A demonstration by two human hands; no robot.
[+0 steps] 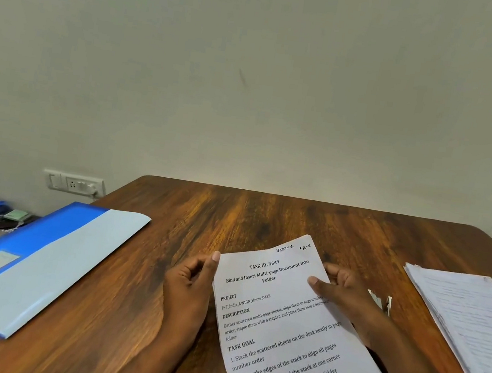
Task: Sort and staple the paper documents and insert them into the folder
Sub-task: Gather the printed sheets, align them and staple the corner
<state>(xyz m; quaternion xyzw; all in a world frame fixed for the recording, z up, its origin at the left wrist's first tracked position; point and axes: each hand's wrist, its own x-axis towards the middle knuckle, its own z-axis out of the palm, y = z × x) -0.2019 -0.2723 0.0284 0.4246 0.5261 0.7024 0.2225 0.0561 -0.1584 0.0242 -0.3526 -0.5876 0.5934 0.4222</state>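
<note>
White printed sheet (292, 327) pinched by left hand (191, 285) and right hand (346, 293) | square edges before stapling | blue folder (32, 258) waiting on surface (265, 217)

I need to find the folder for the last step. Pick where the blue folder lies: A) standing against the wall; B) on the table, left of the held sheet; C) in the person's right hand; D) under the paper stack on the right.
B: the blue folder lies flat on the table, left of the held sheet and apart from both hands.

Both forearms bare to the frame's edge, left hand (191, 285) and right hand (340, 289) ringless.
</note>
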